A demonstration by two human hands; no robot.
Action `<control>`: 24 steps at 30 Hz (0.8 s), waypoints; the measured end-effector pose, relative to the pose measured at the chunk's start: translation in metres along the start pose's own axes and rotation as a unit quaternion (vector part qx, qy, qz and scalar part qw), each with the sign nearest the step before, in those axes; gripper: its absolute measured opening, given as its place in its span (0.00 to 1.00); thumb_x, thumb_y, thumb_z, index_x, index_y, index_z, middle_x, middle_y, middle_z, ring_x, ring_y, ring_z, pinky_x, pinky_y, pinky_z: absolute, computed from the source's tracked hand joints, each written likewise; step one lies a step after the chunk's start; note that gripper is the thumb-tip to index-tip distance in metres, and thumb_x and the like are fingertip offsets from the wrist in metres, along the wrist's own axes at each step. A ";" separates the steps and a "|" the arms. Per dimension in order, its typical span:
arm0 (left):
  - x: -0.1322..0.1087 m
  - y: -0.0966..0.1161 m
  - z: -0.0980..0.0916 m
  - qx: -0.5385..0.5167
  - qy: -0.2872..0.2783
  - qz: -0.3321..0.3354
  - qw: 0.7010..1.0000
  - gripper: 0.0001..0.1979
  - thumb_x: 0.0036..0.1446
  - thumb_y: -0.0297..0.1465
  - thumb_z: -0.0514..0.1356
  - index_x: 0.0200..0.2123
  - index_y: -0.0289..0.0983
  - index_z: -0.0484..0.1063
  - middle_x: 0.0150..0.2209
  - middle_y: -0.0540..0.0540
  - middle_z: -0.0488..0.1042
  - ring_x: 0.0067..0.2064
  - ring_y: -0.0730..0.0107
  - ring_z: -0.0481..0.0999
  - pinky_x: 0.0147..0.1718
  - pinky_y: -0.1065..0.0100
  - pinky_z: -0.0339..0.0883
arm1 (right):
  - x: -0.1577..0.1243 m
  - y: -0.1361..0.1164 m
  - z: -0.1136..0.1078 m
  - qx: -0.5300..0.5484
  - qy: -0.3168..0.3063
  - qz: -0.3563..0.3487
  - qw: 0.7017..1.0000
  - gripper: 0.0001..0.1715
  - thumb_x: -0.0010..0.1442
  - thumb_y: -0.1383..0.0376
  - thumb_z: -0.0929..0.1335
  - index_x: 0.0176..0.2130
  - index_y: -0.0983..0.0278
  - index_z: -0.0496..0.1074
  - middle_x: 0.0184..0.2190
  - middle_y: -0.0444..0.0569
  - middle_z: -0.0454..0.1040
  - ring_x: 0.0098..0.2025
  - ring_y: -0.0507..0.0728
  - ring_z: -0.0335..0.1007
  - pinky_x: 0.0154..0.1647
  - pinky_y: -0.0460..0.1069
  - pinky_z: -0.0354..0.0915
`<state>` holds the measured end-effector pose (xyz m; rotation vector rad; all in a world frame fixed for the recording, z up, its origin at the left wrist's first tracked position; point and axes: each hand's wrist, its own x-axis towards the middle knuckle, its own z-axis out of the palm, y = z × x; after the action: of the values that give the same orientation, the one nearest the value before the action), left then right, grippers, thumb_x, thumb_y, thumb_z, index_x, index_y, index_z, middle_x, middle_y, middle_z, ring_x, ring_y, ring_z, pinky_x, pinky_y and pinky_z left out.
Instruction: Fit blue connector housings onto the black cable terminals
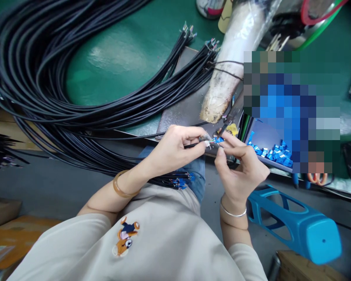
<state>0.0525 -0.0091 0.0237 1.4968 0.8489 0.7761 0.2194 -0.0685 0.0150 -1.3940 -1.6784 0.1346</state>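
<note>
Near the table's front edge, my left hand (181, 146) pinches a black cable (190, 146) close to its stripped end, where thin coloured wires fan out. A small blue connector (218, 140) sits at the wire ends, between the thumb and fingers of my right hand (241, 164). Whether each wire is seated in the connector is too small to tell. Just above the connector, a dark, slim, rod-like tool (233, 111) slants down, its tip close to the wires. A yellow piece (231, 129) lies behind my right fingers.
A large bundle of black cables (111, 113) curves over the green table (114, 58). Cable ends with blue connectors (179, 182) rest by my lap. Loose blue connectors (276, 153) lie in a tray at right, partly pixelated. A white wrapped roll (231, 66) stands behind; a blue stool (318, 234) is below.
</note>
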 end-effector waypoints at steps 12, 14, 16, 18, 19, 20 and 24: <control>0.001 0.004 0.000 0.005 0.023 0.031 0.999 0.07 0.58 0.26 0.59 0.33 0.32 0.77 0.21 0.54 0.61 0.23 0.80 0.56 0.22 0.74 0.50 | 0.005 -0.005 0.001 -0.009 0.018 -0.019 1.000 0.06 0.56 0.71 0.71 0.34 0.61 0.72 0.48 0.49 0.81 0.42 0.57 0.83 0.40 0.51 0.81; 0.000 0.002 0.001 0.015 0.016 0.028 0.999 0.07 0.59 0.26 0.58 0.33 0.32 0.77 0.20 0.54 0.60 0.22 0.80 0.56 0.22 0.73 0.50 | 0.002 -0.004 0.001 -0.020 0.022 -0.026 0.999 0.06 0.57 0.70 0.71 0.33 0.61 0.70 0.47 0.48 0.82 0.39 0.56 0.83 0.38 0.50 0.80; -0.002 0.000 0.001 0.036 0.013 0.030 0.999 0.07 0.59 0.26 0.58 0.34 0.32 0.77 0.20 0.54 0.61 0.22 0.80 0.57 0.23 0.73 0.51 | 0.000 -0.003 0.002 -0.044 0.029 -0.035 0.998 0.06 0.57 0.70 0.71 0.34 0.60 0.70 0.46 0.47 0.82 0.37 0.55 0.83 0.37 0.49 0.79; -0.004 -0.002 0.004 0.071 0.016 0.046 0.996 0.06 0.60 0.26 0.58 0.35 0.33 0.76 0.21 0.54 0.64 0.22 0.80 0.59 0.24 0.73 0.52 | 0.000 -0.003 0.002 -0.063 0.041 -0.046 0.996 0.07 0.57 0.71 0.72 0.35 0.60 0.71 0.43 0.46 0.83 0.38 0.55 0.83 0.37 0.48 0.79; -0.005 -0.004 0.005 0.095 0.025 0.063 0.993 0.06 0.60 0.26 0.58 0.35 0.33 0.76 0.21 0.53 0.66 0.23 0.79 0.60 0.24 0.73 0.53 | 0.000 -0.003 0.002 -0.068 0.048 -0.050 0.995 0.08 0.56 0.72 0.72 0.36 0.60 0.72 0.42 0.46 0.83 0.38 0.55 0.83 0.38 0.48 0.78; -0.006 -0.005 0.007 0.124 0.041 0.088 0.988 0.04 0.59 0.26 0.59 0.35 0.33 0.75 0.23 0.53 0.67 0.24 0.79 0.61 0.25 0.73 0.55 | 0.000 -0.003 0.001 -0.070 0.056 -0.053 0.995 0.09 0.56 0.73 0.72 0.36 0.60 0.73 0.42 0.46 0.83 0.39 0.55 0.83 0.39 0.48 0.78; -0.012 -0.014 0.017 0.265 0.132 0.261 0.919 0.04 0.62 0.27 0.60 0.34 0.34 0.73 0.27 0.49 0.74 0.28 0.76 0.70 0.29 0.74 0.61 | 0.000 -0.004 -0.003 -0.040 0.084 -0.039 0.995 0.11 0.54 0.76 0.73 0.36 0.62 0.75 0.38 0.47 0.83 0.40 0.56 0.82 0.42 0.49 0.78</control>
<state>0.0595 -0.0273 0.0081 2.1869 0.9136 1.2267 0.2186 -0.0706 0.0189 -1.3581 -1.6100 -0.0917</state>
